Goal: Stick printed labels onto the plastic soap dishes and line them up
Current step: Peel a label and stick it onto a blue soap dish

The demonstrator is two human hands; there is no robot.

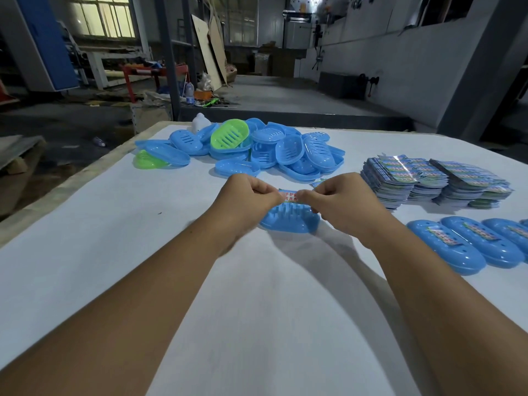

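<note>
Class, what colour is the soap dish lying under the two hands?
Blue: the soap dish shows it best in the head view, the only view.

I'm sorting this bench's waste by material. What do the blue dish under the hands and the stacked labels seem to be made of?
The blue dish looks like moulded plastic, smooth and slightly translucent, with a soft sheen and formed ribs. The stacked labels look like glossy printed paper or film: their top sheets catch bright glare and the edges show thin layers. Which of the two cannot be told.

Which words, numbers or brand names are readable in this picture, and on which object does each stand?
Label pinched by both hands: red Chinese characters, partly covered; "手护" seems readable, the rest not.
Label stacks: print too small to read.
Labels on lined-up dishes: too blurred to read.
</note>
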